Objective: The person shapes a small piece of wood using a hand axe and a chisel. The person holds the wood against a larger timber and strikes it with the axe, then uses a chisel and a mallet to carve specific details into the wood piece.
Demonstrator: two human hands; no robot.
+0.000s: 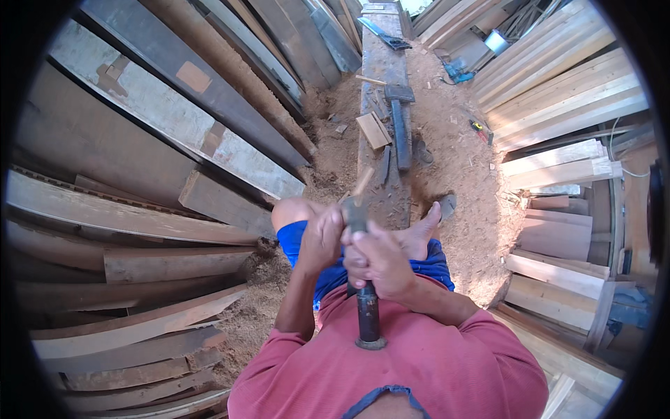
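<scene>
My right hand wraps round a dark, round-handled tool, held lengthwise in front of me. Its flared lower end rests at my red shirt, and its greyish upper end is blurred. Beside that upper end, my left hand is closed in a fist; what it grips is hidden by the fingers and blur. A thin strip of wood shows just beyond both hands. Farther along the narrow plank bench lie a dark mallet and a small pale wood block.
A handsaw lies at the bench's far end. To its right, a blue power tool and a red-and-yellow hand tool lie among sawdust. Stacked boards crowd the left, and more planks line the right. My bare foot is beside the bench.
</scene>
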